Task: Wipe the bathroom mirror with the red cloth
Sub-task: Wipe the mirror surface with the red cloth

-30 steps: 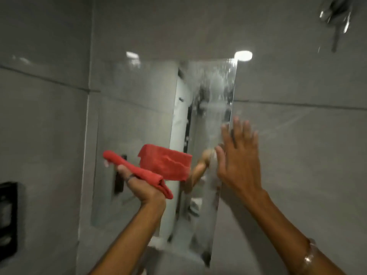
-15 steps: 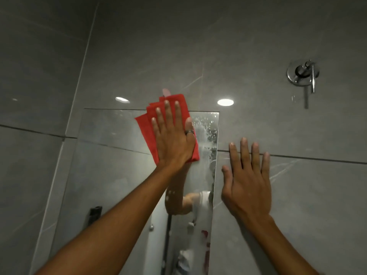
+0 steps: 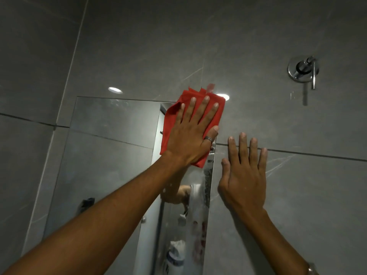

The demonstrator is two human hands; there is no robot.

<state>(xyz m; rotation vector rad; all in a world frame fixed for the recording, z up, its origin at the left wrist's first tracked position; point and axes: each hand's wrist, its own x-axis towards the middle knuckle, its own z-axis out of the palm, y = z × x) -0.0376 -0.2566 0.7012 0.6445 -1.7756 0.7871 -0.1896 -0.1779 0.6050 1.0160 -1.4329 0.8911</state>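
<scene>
A frameless mirror (image 3: 103,151) hangs on the grey tiled wall and fills the lower left and middle of the view. My left hand (image 3: 191,133) lies flat, fingers spread, pressing the folded red cloth (image 3: 170,120) against the mirror's top right corner. The cloth's top edge reaches past the mirror onto the tile. My right hand (image 3: 243,175) rests flat and empty on the wall tile just right of the mirror's edge. Water droplets show along the mirror's right strip below the cloth.
A chrome wall tap (image 3: 303,69) with a lever sticks out at the upper right. Grey wall tiles (image 3: 297,195) surround the mirror. The mirror reflects a white bottle (image 3: 174,255) at the bottom and a dark fitting (image 3: 86,203) at the left.
My left hand lifted the cloth from mid-mirror to the top edge, flattened on it, then slid it right to the top right corner. My right hand stayed on the wall.
</scene>
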